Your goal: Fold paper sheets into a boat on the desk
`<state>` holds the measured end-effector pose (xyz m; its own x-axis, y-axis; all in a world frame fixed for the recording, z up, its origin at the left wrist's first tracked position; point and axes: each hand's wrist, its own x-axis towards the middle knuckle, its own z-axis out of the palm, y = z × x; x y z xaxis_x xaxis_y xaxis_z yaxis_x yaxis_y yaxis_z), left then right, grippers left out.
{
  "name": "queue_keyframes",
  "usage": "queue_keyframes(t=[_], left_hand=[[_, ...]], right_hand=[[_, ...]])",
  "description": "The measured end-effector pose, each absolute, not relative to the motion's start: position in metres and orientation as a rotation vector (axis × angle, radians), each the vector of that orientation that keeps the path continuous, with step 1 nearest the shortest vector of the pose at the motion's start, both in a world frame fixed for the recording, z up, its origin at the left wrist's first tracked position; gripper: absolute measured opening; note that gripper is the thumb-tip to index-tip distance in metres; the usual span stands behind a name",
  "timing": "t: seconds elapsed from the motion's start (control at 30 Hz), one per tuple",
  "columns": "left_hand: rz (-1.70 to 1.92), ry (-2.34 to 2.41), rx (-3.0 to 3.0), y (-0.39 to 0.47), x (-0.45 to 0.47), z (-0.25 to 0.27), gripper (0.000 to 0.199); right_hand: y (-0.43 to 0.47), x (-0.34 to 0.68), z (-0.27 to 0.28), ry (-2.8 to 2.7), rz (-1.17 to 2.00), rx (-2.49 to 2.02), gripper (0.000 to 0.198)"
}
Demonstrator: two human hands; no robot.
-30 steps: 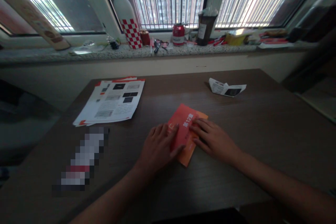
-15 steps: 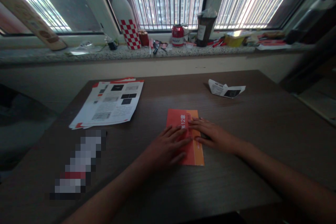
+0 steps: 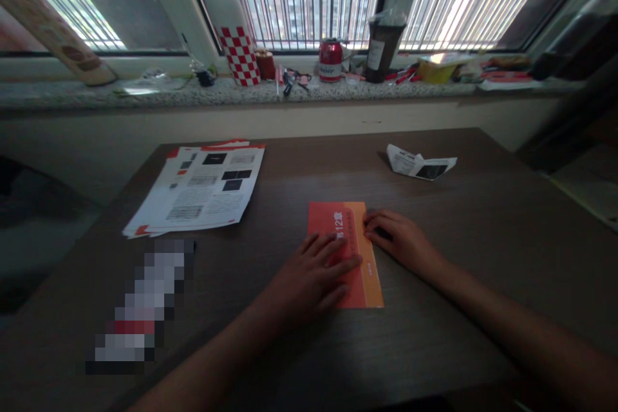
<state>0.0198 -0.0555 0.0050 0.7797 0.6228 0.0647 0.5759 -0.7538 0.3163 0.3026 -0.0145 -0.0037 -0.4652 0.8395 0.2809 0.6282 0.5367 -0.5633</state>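
A red and orange sheet of paper [image 3: 355, 290] with white printed characters lies flat on the table in front of me. My left hand [image 3: 321, 270] rests on its red part, palm down with the fingers spread, covering the lower left of the sheet. At the upper right edge, along the orange strip, my right hand [image 3: 391, 232] has thumb and fingertips drawn together in a pinch on the paper. Farther back on the right stands a small folded paper piece [image 3: 420, 164], white with a dark patch, touched by neither hand.
A stack of printed sheets [image 3: 203, 193] lies at the table's back left, with a blurred-out oblong object [image 3: 142, 302] nearer me. Along the windowsill [image 3: 168, 96] stand a checkered bottle [image 3: 239, 55], a red can [image 3: 331, 61] and a dark cup [image 3: 383, 48].
My right hand has slid right, from lying flat on the sheet to its right edge, and its fingers have closed. The left hand stays on the paper. The view has shifted slightly.
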Motion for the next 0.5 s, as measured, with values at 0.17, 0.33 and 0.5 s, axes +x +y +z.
queue_keyframes(t=[0.17,0.33,0.5], left_hand=[[0.235,0.93,2.686,-0.056,0.02,0.005,0.057],[0.197,0.932,2.698,-0.057,0.02,0.007,0.057],[0.202,0.939,2.711,-0.056,0.02,0.007,0.058]], right_hand=[[-0.002,0.302,-0.005,-2.272,0.373,-1.249,0.015],[0.028,0.303,-0.009,-2.288,0.305,-1.31,0.013],[0.055,0.303,-0.01,-2.263,0.29,-1.341,0.012]])
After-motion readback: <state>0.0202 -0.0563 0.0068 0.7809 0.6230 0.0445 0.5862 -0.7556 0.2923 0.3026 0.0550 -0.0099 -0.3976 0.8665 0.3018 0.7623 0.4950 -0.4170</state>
